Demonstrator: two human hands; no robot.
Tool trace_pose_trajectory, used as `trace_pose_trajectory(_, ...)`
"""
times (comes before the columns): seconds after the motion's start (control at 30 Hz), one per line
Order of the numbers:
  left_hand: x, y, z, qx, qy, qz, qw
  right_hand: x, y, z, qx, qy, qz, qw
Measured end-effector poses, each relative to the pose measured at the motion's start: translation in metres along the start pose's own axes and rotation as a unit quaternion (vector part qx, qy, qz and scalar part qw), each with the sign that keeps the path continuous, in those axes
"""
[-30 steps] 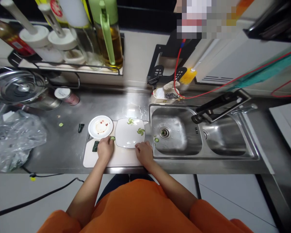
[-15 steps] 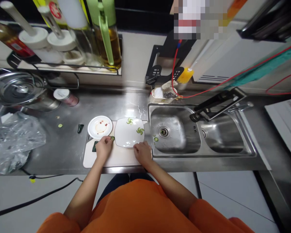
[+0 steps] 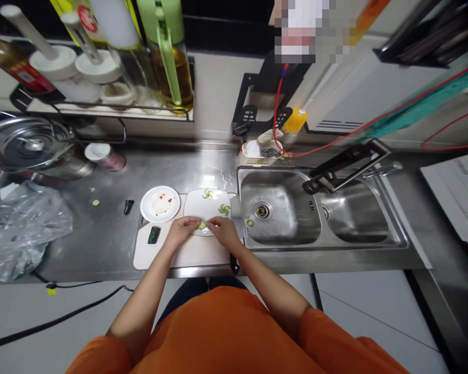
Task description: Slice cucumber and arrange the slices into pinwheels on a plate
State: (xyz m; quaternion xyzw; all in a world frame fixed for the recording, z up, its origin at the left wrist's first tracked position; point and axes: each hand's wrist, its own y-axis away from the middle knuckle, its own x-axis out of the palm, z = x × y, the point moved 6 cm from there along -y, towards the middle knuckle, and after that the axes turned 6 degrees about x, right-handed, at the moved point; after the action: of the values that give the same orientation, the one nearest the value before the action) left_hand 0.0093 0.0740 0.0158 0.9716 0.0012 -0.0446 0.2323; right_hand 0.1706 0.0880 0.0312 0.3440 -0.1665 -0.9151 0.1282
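My left hand (image 3: 182, 229) pinches a pale green cucumber slice (image 3: 202, 225) over the near edge of a white squarish plate (image 3: 193, 200). Close on the slice's right side, my right hand (image 3: 223, 230) has its fingertips pressed together; what they hold is too small to make out. The plate bears two fan-shaped cucumber garnishes, one at the back (image 3: 207, 194) and one at the right (image 3: 224, 210). Under the plate lies a white cutting board (image 3: 191, 254) with a dark green cucumber piece (image 3: 153, 235) at its left. A black knife handle (image 3: 234, 264) shows beside my right wrist.
A round white plate (image 3: 153, 206) with red bits overlaps the board's back left. Right of the board is a double steel sink (image 3: 281, 236) with a black faucet (image 3: 327, 171). A plastic bag (image 3: 35, 218), a pot (image 3: 31, 150) and a can (image 3: 105, 156) stand left.
My left hand has moved right from the board to the plate, bringing the cucumber slice. My right hand has shifted slightly left and in toward it, uncovering the knife handle.
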Motion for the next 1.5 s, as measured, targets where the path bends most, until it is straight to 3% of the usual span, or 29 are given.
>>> trace_pose_trajectory(0.2,0.017,-0.004,-0.005,-0.010,0.017,0.029,0.999,-0.003,-0.006,-0.006,0.018,-0.083,-0.001,0.996)
trace_pose_trajectory(0.43,0.025,0.001,0.019,-0.169,0.066,0.041,0.982,-0.005,-0.005,-0.010,0.007,-0.143,-0.004,0.990)
trace_pose_trajectory(0.6,0.034,0.003,0.020,-0.208,0.166,0.060,0.962,-0.010,-0.002,0.000,-0.020,-0.117,-0.011,0.993)
trace_pose_trajectory(0.8,0.027,-0.005,0.019,-0.170,0.169,0.033,0.970,-0.010,-0.003,-0.002,-0.031,-0.095,-0.016,0.995)
trace_pose_trajectory(0.97,0.020,-0.012,0.015,-0.073,0.095,0.001,0.993,0.001,-0.004,-0.017,0.062,-0.085,-0.006,0.994)
trace_pose_trajectory(1.1,0.019,-0.013,0.013,-0.017,-0.047,-0.007,0.999,0.011,-0.003,-0.024,0.120,-0.047,0.010,0.992)
trace_pose_trajectory(1.27,0.023,-0.012,0.004,0.073,-0.248,0.002,0.966,0.016,-0.004,-0.029,0.155,0.030,0.024,0.987)
trace_pose_trajectory(1.5,0.032,-0.009,0.001,0.105,-0.362,0.026,0.926,0.016,-0.005,-0.024,0.138,0.157,0.000,0.978)
